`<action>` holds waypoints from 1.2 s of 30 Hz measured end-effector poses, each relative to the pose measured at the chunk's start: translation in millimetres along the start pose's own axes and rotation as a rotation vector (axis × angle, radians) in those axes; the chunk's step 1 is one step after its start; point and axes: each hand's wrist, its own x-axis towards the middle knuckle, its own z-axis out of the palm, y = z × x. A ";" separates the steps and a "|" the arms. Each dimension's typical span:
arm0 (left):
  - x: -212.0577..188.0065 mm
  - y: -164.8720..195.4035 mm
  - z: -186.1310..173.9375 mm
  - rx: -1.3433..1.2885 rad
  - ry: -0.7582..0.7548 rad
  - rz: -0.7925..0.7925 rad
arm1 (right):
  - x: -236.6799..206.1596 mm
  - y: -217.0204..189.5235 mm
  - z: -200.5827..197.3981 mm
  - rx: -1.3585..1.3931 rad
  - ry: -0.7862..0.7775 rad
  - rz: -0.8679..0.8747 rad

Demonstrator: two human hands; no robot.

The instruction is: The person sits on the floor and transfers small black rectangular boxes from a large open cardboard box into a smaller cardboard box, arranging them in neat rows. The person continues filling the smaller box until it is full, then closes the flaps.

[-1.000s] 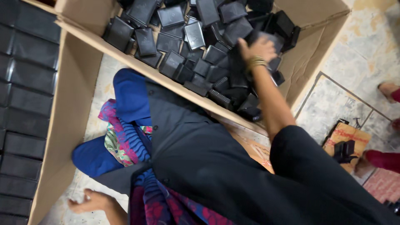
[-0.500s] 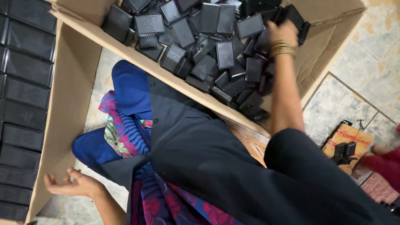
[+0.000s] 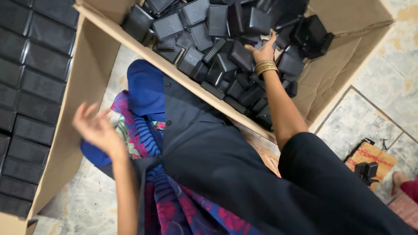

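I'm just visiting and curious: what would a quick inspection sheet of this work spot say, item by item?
Surface: pale patterned tiled floor; no table seen.
Job's things: large brown cardboard box holding a loose heap of small black rectangular plastic cases; a second cardboard box on the left with black cases laid in neat rows.
Clutter: small brown carton on the floor with a black part on it.
Hands: right hand, gold bangles at the wrist, down among the loose cases, grip hidden; left hand open and empty, raised beside the left box.
Cables: nothing seen.
Surroundings: another person's foot at the right edge.
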 end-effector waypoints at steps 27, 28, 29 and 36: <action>-13.6 80.1 65.8 -1.090 -0.349 -0.747 | -90.1 -129.4 74.6 -0.478 -0.465 -0.989; -14.1 78.3 63.8 -1.086 -0.339 -0.743 | -93.0 -127.2 85.4 -0.425 -0.526 -0.829; -13.0 76.6 63.0 -1.084 -0.334 -0.735 | -94.7 -126.6 95.4 -0.371 -0.578 -0.669; -7.3 74.4 67.0 -0.868 -0.313 -0.698 | -92.6 -133.5 130.6 -0.201 -0.522 -0.562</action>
